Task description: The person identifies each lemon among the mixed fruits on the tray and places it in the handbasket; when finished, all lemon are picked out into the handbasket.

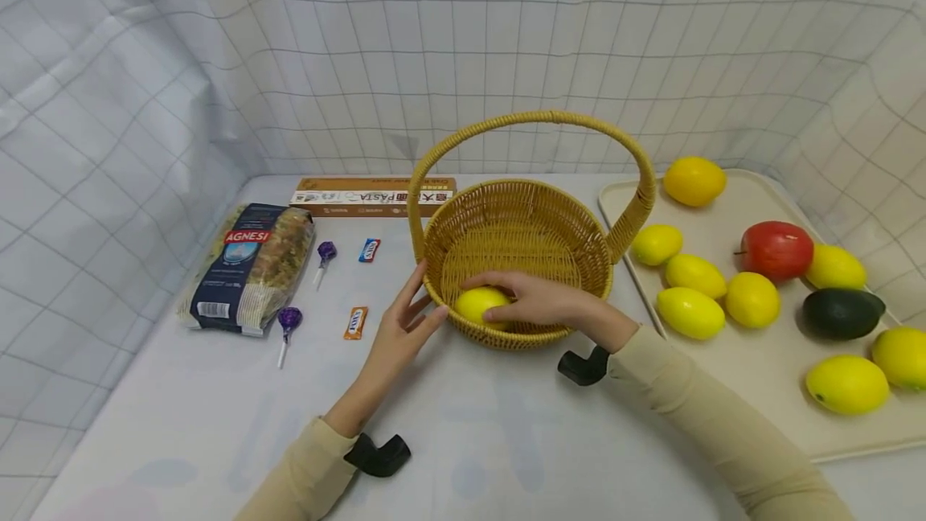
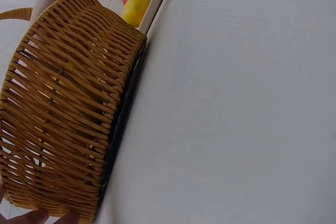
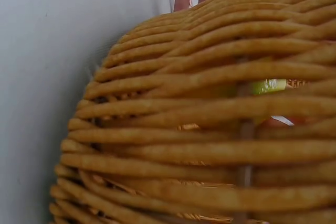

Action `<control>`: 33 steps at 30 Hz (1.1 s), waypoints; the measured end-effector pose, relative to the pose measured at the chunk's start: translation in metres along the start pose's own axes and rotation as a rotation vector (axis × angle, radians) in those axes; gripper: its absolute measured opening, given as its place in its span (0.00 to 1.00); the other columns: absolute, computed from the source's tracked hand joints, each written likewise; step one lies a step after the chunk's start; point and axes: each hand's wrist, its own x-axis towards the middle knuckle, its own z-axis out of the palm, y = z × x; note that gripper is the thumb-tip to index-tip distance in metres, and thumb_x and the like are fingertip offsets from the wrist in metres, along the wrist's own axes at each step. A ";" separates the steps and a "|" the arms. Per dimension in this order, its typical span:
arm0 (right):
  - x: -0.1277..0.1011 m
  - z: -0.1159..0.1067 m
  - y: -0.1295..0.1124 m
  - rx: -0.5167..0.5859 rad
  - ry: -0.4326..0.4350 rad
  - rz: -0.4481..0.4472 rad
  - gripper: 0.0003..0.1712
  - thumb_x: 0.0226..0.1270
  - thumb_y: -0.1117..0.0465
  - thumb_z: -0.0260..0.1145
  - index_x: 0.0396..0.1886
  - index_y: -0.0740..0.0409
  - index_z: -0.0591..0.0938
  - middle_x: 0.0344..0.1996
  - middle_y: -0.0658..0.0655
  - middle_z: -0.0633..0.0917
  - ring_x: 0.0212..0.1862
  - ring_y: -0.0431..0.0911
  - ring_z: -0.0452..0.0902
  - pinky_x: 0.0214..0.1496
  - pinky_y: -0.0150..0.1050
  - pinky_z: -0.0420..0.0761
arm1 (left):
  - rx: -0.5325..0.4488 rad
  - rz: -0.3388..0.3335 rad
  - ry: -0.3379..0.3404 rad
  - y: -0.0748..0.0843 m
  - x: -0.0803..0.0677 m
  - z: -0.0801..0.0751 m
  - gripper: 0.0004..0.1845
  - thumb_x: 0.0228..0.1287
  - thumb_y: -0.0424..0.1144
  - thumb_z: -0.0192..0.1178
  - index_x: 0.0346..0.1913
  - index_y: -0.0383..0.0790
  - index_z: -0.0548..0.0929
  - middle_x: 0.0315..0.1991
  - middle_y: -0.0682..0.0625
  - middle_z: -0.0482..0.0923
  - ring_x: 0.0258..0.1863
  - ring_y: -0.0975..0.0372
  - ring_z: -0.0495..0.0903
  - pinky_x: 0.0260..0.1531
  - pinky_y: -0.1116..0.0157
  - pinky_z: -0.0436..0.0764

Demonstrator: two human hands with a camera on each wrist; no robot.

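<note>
A: Where was the lemon (image 1: 481, 303)?

B: Inside the basket (image 1: 517, 219), down at its near-left wall. The right hand (image 1: 538, 301) lay over it, fingers curled round the fruit.

A: And the other?

B: Left hand (image 1: 400, 334) flat-fingered, touching the basket's outside on the left, holding nothing.

A: Risks?

B: I judged the light basket could slide or tip if that hand pushed while the lemon dropped.

A: Its lie?

B: Long axis ran roughly left-right; the tip was hidden.
</note>
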 end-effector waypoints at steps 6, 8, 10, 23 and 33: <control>-0.032 -0.010 -0.005 -0.021 0.212 -0.112 0.26 0.70 0.63 0.57 0.66 0.60 0.68 0.64 0.55 0.68 0.66 0.49 0.59 0.66 0.50 0.60 | -0.018 -0.004 -0.018 0.020 -0.001 0.006 0.36 0.67 0.24 0.51 0.73 0.35 0.47 0.71 0.36 0.44 0.63 0.38 0.58 0.60 0.43 0.60; -0.058 -0.017 -0.005 -0.055 0.284 -0.166 0.24 0.70 0.65 0.57 0.65 0.60 0.69 0.63 0.56 0.70 0.65 0.48 0.60 0.66 0.47 0.61 | -0.017 -0.003 -0.024 0.022 -0.001 0.009 0.36 0.67 0.24 0.51 0.73 0.35 0.47 0.71 0.36 0.44 0.63 0.39 0.58 0.60 0.43 0.60; -0.091 -0.026 -0.003 -0.101 0.339 -0.193 0.23 0.70 0.67 0.57 0.64 0.60 0.71 0.61 0.55 0.72 0.63 0.46 0.63 0.65 0.42 0.63 | -0.009 -0.013 -0.025 0.022 0.000 0.010 0.36 0.68 0.26 0.51 0.73 0.36 0.48 0.72 0.39 0.45 0.63 0.40 0.58 0.60 0.44 0.60; -0.221 -0.049 0.070 -0.200 0.654 0.237 0.23 0.69 0.60 0.60 0.60 0.63 0.72 0.54 0.61 0.74 0.52 0.35 0.67 0.46 0.16 0.68 | 0.001 0.011 -0.004 -0.008 0.000 0.000 0.36 0.68 0.31 0.54 0.74 0.49 0.51 0.72 0.50 0.47 0.64 0.47 0.61 0.59 0.56 0.66; -0.199 -0.039 0.079 -0.426 0.599 0.236 0.40 0.53 0.59 0.74 0.61 0.68 0.65 0.53 0.70 0.71 0.51 0.62 0.65 0.52 0.63 0.66 | -0.020 0.033 0.003 -0.008 0.000 -0.001 0.37 0.67 0.29 0.55 0.74 0.48 0.51 0.72 0.47 0.47 0.63 0.46 0.61 0.59 0.54 0.66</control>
